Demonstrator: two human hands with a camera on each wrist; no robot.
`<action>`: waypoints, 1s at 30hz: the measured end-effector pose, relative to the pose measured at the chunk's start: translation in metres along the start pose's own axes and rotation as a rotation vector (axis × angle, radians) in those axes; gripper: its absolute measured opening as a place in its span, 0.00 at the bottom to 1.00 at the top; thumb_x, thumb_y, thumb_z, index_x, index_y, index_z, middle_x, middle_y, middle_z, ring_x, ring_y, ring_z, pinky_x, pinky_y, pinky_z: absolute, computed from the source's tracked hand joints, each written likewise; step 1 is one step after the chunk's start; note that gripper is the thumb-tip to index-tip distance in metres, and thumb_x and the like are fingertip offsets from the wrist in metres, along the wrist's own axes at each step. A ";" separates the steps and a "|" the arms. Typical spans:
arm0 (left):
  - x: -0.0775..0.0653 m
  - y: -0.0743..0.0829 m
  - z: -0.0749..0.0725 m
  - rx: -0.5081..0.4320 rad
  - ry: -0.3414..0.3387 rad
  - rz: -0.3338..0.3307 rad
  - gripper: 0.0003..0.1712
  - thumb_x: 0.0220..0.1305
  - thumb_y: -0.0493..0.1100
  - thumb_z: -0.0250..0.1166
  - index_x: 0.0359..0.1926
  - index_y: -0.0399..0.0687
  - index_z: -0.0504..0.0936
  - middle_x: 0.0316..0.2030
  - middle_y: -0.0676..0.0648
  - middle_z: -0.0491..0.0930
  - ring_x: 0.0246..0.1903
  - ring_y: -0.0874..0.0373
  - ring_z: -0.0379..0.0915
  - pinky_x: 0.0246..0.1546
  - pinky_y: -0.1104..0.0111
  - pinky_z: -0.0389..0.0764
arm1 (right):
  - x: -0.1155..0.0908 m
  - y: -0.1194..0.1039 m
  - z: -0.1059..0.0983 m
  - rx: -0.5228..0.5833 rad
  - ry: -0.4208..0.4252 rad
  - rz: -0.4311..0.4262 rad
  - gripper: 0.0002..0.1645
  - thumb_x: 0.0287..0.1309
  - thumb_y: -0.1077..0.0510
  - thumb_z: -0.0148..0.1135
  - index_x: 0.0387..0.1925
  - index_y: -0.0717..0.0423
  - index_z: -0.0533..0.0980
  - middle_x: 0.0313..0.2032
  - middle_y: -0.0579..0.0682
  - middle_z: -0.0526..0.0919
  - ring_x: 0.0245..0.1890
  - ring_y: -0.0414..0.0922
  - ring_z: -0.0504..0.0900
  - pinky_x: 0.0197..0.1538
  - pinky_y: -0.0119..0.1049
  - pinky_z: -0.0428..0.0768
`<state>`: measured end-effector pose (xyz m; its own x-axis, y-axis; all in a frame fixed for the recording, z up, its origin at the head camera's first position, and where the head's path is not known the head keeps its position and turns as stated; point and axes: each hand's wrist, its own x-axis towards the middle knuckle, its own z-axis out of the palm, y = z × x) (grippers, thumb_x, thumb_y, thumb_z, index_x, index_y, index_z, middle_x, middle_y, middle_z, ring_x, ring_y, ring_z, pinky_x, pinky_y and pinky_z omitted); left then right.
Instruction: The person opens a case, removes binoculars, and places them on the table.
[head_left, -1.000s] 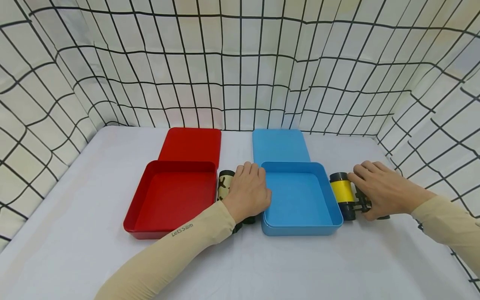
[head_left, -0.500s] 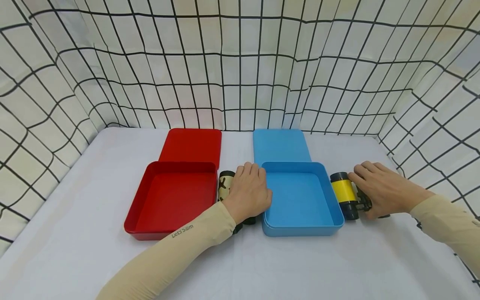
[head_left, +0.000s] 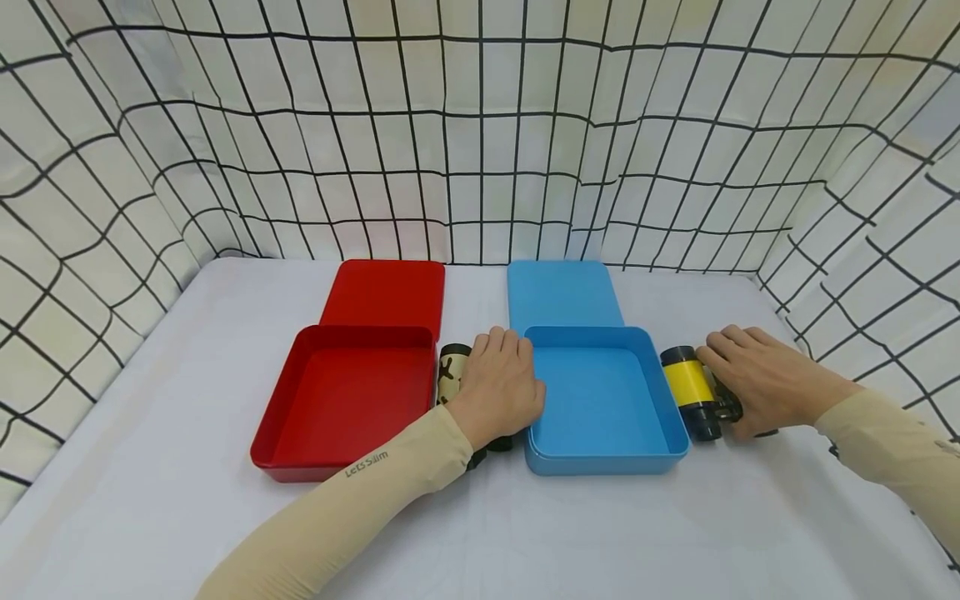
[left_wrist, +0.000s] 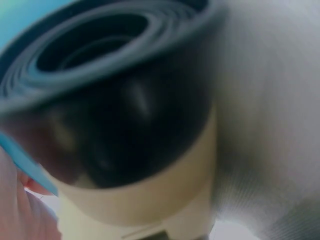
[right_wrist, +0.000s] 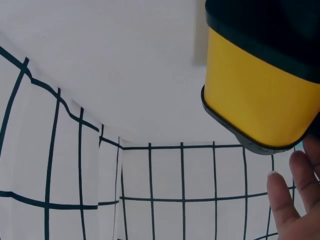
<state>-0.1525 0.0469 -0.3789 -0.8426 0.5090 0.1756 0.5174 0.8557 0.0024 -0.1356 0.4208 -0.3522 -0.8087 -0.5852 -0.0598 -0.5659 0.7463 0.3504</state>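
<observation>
Between the two boxes, my left hand (head_left: pixel 498 387) grips a pair of camouflage binoculars (head_left: pixel 450 375) from above, covering most of it. In the left wrist view the black eyepiece end (left_wrist: pixel 125 135) of these binoculars fills the near part. Right of the blue box, my right hand (head_left: pixel 768 375) holds yellow and black binoculars (head_left: pixel 688 383) around the middle and the far barrel. Their yellow barrel (right_wrist: pixel 260 90) shows in the right wrist view, with fingertips (right_wrist: pixel 282 197) beside its end. Both pairs appear to lie on the white tabletop.
A red box (head_left: pixel 360 400) stands left of my left hand, its red lid (head_left: pixel 386 296) lying behind it. The blue box (head_left: pixel 600 400) stands between my hands, with a blue lid (head_left: pixel 562 292) behind. White cloth with a black grid (head_left: pixel 480 137) walls the table.
The yellow binoculars have turned very slightly under my right hand. My left hand keeps its place on the camouflage pair. The head view has tipped up a little.
</observation>
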 end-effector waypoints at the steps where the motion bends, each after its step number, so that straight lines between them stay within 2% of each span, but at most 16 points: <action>1: 0.000 0.000 0.000 -0.002 0.000 0.000 0.12 0.71 0.50 0.52 0.38 0.45 0.70 0.35 0.45 0.72 0.41 0.53 0.65 0.43 0.62 0.64 | 0.001 0.000 0.000 -0.003 0.000 -0.002 0.55 0.19 0.36 0.83 0.53 0.55 0.73 0.45 0.51 0.78 0.48 0.52 0.75 0.60 0.54 0.79; 10: -0.002 -0.002 0.001 -0.001 0.024 -0.001 0.12 0.70 0.49 0.54 0.37 0.45 0.71 0.34 0.45 0.72 0.40 0.53 0.65 0.41 0.62 0.64 | 0.003 0.000 -0.001 -0.003 -0.001 0.000 0.54 0.19 0.36 0.84 0.53 0.55 0.73 0.45 0.51 0.79 0.48 0.52 0.75 0.60 0.55 0.79; 30: -0.002 -0.002 0.000 -0.021 0.002 0.001 0.14 0.71 0.51 0.54 0.40 0.44 0.72 0.38 0.44 0.75 0.43 0.52 0.67 0.44 0.61 0.67 | 0.004 -0.004 0.002 0.057 -0.061 0.071 0.55 0.24 0.38 0.85 0.57 0.54 0.73 0.47 0.51 0.79 0.48 0.52 0.76 0.58 0.56 0.81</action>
<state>-0.1518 0.0439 -0.3791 -0.8421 0.5094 0.1773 0.5209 0.8533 0.0225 -0.1368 0.4165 -0.3555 -0.8546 -0.5107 -0.0944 -0.5134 0.8033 0.3020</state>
